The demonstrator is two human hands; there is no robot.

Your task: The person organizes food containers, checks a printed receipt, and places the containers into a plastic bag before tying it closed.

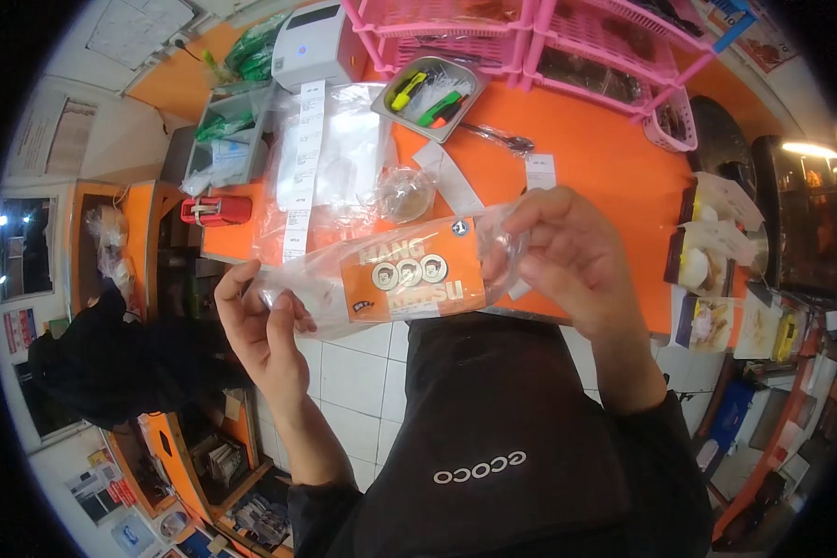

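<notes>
Both hands hold a clear plastic bag stretched sideways above the front edge of the orange table. The bag bears or contains an orange printed panel with writing and cartoon heads; which of the two I cannot tell. My left hand grips the bag's left end between thumb and fingers. At the other end, my right hand pinches the plastic near its upper right corner. Just behind the bag, a round clear plastic container or lid lies on the table, beside a curled paper strip.
On the orange table stand a white label printer, a metal tray of highlighters and pink racks. A long label strip lies over plastic bags. Left are a grey bin and a red device.
</notes>
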